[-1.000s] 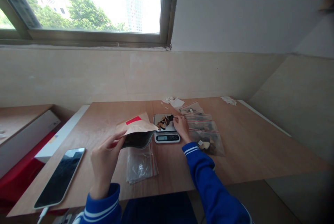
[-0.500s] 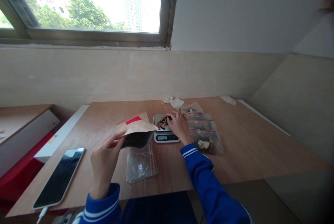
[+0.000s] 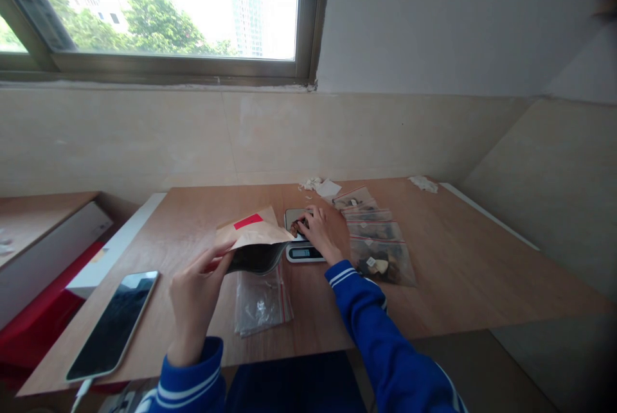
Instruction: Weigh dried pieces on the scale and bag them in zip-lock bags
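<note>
My left hand (image 3: pixel 200 294) pinches the near edge of a brown paper pouch (image 3: pixel 255 233) with a red label and a dark inside. The pouch's mouth gapes toward me, its right corner close to the scale. On the small digital scale (image 3: pixel 293 252) lie brown dried slices (image 3: pixel 295 227), partly covered by my right hand (image 3: pixel 319 232). The fingers of that hand curl down around some slices; exactly how many cannot be seen. Flat clear zip bags (image 3: pixel 263 304) lie below the pouch. To the right of the scale, filled zip bags (image 3: pixel 380 262) overlap in a row, with dark and pale pieces inside.
A phone (image 3: pixel 116 323) with a white cable lies at the table's left. Crumpled white tissue (image 3: pixel 312 184) and a paper square (image 3: pixel 328 189) are behind the scale. More tissue (image 3: pixel 424 184) sits at the back right. Wall and window rise behind the wooden table (image 3: pixel 457 272).
My right hand has shifted left across the scale, onto the dried slices, covering more of them. The left hand and the paper pouch have stayed nearly still.
</note>
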Action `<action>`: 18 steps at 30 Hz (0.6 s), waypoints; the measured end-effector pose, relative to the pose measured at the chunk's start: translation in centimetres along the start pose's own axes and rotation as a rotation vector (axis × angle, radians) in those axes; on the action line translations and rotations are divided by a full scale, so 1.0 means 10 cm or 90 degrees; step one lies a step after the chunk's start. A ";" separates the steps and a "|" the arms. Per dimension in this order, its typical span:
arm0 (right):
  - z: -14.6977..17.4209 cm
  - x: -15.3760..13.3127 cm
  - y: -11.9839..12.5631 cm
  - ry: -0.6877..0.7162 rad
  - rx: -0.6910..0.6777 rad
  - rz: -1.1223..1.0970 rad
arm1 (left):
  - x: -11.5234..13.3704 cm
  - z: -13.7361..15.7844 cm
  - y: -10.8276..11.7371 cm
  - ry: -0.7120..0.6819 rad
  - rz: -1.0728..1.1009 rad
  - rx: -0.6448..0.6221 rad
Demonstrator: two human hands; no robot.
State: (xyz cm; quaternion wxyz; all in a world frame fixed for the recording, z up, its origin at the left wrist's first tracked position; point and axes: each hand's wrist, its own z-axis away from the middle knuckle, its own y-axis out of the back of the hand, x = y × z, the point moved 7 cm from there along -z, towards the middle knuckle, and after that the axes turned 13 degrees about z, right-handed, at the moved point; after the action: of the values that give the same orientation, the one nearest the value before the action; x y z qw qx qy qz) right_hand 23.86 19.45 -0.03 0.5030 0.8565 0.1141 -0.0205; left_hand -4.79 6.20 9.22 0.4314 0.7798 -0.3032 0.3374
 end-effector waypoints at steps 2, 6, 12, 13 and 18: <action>-0.01 0.03 0.00 -0.015 0.017 -0.021 | 0.00 0.00 0.00 0.001 0.001 -0.002; 0.00 0.15 0.07 -0.064 0.057 -0.081 | 0.00 0.00 0.01 0.001 -0.002 -0.003; 0.14 0.36 0.28 -0.136 0.066 -0.101 | -0.01 0.00 0.00 0.018 0.005 -0.004; 0.16 0.39 0.28 -0.140 0.062 -0.103 | -0.01 0.00 -0.01 0.020 0.007 -0.005; 0.28 0.57 0.19 -0.189 0.058 -0.143 | -0.02 0.01 -0.02 0.015 0.002 -0.007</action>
State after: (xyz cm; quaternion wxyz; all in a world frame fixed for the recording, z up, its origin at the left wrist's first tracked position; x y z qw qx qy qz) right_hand 30.07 17.12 -0.65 0.4696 0.8477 0.1328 -0.2078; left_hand -4.79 6.25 8.92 0.4385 0.7728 -0.3012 0.3460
